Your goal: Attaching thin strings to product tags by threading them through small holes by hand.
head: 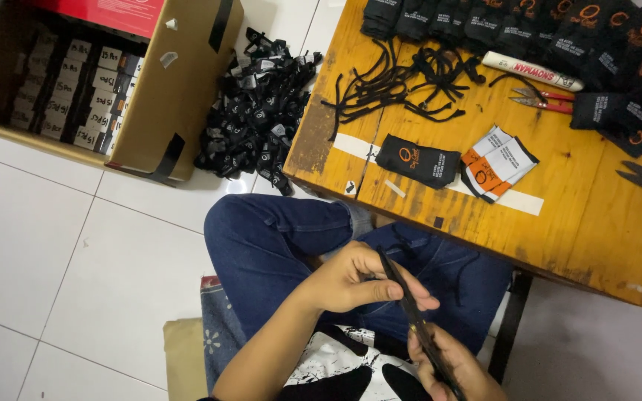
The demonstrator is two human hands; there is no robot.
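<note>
Hands pulling black cord taut over lap

Left hand [358, 282] pinches the upper end of a thin black cord [410, 312]; right hand [451, 364] is clenched around its lower end, below the wooden table [559, 223]. Risk, as I judge it: the slim cord could slip through the fingers if tension rises.

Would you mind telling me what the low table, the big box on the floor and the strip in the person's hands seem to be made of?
The low table looks like varnished wood: orange-brown grain, worn patches. The big box looks like plain brown cardboard with matte flaps. The black strip, held between left hand and right hand, is probably fabric tape or cord; its thinness leaves this uncertain.
</note>
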